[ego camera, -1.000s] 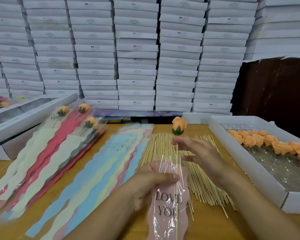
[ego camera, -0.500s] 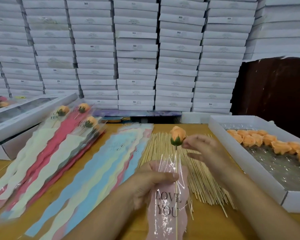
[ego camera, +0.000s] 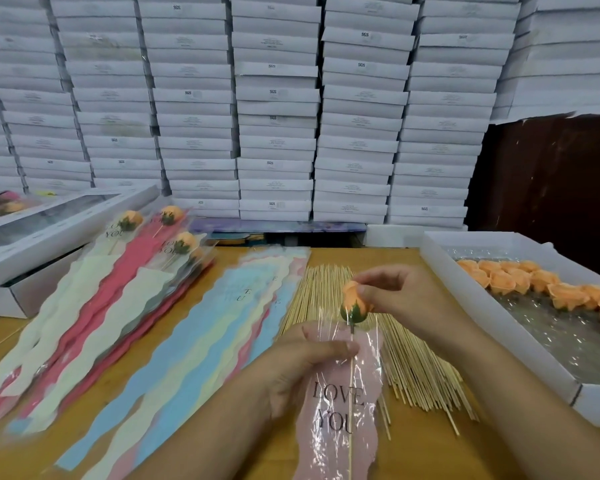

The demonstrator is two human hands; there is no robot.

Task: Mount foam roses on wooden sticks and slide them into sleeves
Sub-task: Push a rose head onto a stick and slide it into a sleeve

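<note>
At lower centre of the frame, a person's left hand [ego camera: 303, 362] pinches the mouth of a pink "LOVE YOU" sleeve [ego camera: 343, 407], apparently to keep it open, while the right hand [ego camera: 400, 299] grips an orange foam rose [ego camera: 353, 302] between thumb and curled fingers just above it. The rose's wooden stick [ego camera: 350, 410] runs down inside the sleeve. Loose sticks [ego camera: 409, 355] lie beneath; 1 tray of roses [ego camera: 534, 285] sits at right.

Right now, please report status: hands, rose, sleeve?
Left hand grips pink sleeve. Right hand pinches rose. Stick inside sleeve, rose above opening. Nothing blocking.
</note>
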